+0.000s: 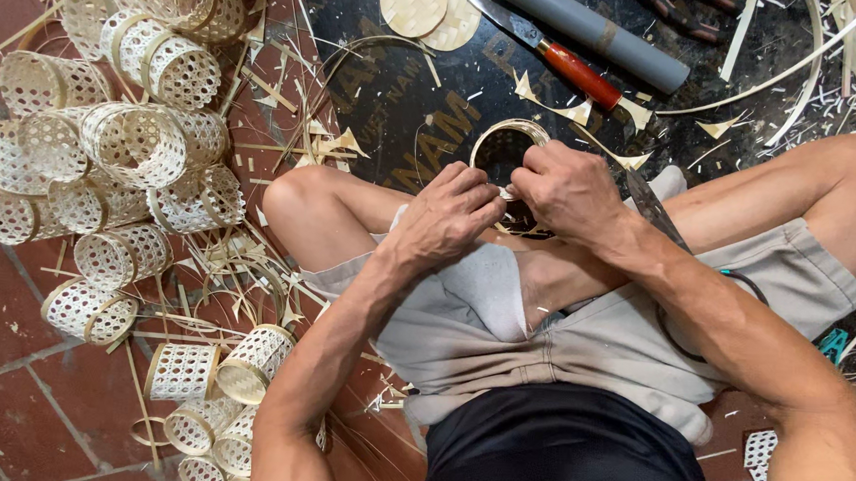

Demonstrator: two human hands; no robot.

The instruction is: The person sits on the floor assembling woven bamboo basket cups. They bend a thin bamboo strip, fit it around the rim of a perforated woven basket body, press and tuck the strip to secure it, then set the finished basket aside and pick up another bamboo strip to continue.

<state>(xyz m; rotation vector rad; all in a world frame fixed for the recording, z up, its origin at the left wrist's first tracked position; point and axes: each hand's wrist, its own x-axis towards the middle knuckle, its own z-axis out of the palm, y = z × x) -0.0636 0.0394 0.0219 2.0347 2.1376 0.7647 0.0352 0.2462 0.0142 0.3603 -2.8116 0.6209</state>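
I sit cross-legged on the floor. My left hand [448, 217] and my right hand [567, 187] meet over my shins, both closed on a small round bamboo hoop [505, 143]. The fingers pinch its near rim, where a thin pale strip shows between the two thumbs. The hoop's far rim sticks out above my knuckles against a black mat [405, 95]. Its lower half is hidden by my hands.
A heap of several woven bamboo cylinders [134, 141] covers the red tiles at the left. A red-handled knife [552, 54], a grey tube [601, 32] and two woven discs [429, 8] lie on the mat. Another blade [653, 207] rests by my right wrist. Bamboo strips and shavings litter everything.
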